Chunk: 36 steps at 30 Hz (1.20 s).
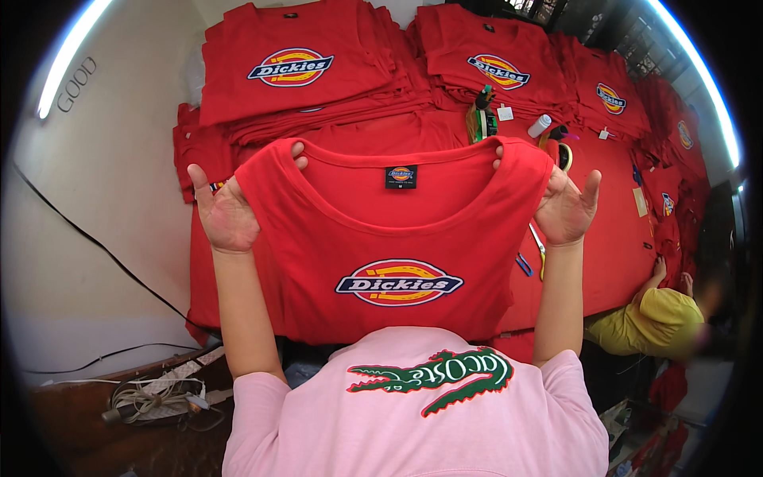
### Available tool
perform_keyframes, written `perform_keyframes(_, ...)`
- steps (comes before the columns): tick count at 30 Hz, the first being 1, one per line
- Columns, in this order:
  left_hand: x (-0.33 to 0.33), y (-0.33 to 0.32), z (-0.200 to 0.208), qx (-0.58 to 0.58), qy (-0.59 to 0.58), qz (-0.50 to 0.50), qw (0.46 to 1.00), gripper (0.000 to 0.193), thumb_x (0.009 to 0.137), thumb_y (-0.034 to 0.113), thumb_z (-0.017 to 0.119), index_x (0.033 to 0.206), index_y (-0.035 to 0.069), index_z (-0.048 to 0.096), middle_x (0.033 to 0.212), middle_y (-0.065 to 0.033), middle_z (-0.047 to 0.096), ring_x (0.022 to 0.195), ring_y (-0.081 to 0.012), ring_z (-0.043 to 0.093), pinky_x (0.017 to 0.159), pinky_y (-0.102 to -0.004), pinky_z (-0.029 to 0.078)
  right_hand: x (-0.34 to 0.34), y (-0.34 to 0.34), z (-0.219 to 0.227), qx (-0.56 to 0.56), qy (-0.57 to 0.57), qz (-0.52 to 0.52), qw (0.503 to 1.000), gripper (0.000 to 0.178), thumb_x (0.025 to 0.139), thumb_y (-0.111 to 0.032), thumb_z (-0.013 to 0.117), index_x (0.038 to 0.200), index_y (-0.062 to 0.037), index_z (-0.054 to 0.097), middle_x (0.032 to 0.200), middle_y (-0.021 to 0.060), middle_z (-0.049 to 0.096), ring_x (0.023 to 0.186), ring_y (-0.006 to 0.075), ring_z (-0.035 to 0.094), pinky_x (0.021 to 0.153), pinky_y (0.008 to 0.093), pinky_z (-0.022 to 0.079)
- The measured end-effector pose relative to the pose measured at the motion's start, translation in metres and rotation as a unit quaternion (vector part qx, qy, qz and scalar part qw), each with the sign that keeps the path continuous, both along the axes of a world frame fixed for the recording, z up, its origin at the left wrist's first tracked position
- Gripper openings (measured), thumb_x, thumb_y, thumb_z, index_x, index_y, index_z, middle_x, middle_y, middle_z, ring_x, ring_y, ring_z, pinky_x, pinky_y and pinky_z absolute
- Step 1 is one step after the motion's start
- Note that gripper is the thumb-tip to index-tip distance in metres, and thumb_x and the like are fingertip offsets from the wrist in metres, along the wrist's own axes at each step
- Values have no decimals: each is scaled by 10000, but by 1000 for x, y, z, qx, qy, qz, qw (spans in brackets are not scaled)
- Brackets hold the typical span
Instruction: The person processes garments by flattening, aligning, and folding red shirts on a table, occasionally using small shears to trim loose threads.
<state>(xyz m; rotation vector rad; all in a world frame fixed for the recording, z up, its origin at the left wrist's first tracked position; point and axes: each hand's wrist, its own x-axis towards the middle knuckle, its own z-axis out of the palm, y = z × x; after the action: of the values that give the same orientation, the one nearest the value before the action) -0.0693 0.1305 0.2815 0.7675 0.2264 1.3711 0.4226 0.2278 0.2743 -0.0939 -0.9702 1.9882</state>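
Both my hands hold up a red sleeveless shirt (397,230) by its shoulders, spread wide in front of me. A small black neck label (400,177) and an oval blue, yellow and white chest print (399,283) face me. My left hand (230,215) is at the left shoulder, fingers running under the strap with their tips showing at the neckline. At the other shoulder my right hand (566,208) holds the same way, its fingertips just showing inside the neck. Both thumbs stick outward, off the cloth. The shirt's lower part drops behind my pink top and is hidden.
Stacks of folded red shirts (294,40) line the table's far side. A green-and-black device (482,119), a white bottle-like item (539,125) and yellow-handled scissors (543,262) lie on the red tabletop (608,207). A person in yellow (664,322) works at right. Cables (159,397) lie lower left.
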Motion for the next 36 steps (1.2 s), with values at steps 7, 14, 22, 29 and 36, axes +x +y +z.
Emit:
perform_keyframes(7,-14,90,-82,-98,-18,-53,994,1189,988,857,308,1582,-173,304,1663,-328,348,1532,-470,388,1280,-539,302,-10,92,-79,-150,-57,-14,987,756,1080,-551,501,1436,115,521,1440,268,630,1339,346,625,1194,449,443)
perform_keyframes(14,-26,149,-232,-342,93,10,935,984,1029,780,384,1466,-84,555,1454,-199,654,1363,-315,611,1220,-444,416,-62,142,-224,-339,-311,-170,871,551,994,-372,740,1367,13,615,1382,156,691,1205,262,699,1089,389,544)
perform_keyframes(22,0,103,-208,-240,483,410,736,307,1091,224,599,1266,-11,692,1199,-104,743,1141,-193,687,1033,-353,529,-61,88,-179,192,-697,-504,473,355,906,-256,824,1115,-7,684,1064,168,696,945,349,691,819,432,561)
perform_keyframes(29,94,117,-224,176,806,230,517,648,928,69,603,1568,111,513,1681,-126,426,1568,-316,377,1304,-550,232,-185,65,-218,443,-585,-347,584,367,856,-144,796,1200,-93,678,1141,109,648,1076,310,643,886,422,543)
perform_keyframes(36,109,125,-252,153,830,231,484,694,938,179,601,1619,173,467,1717,-71,376,1586,-297,343,1306,-569,219,-190,89,-246,543,-565,-300,543,201,914,-156,714,1103,-90,733,1052,35,665,1019,250,640,824,394,527)
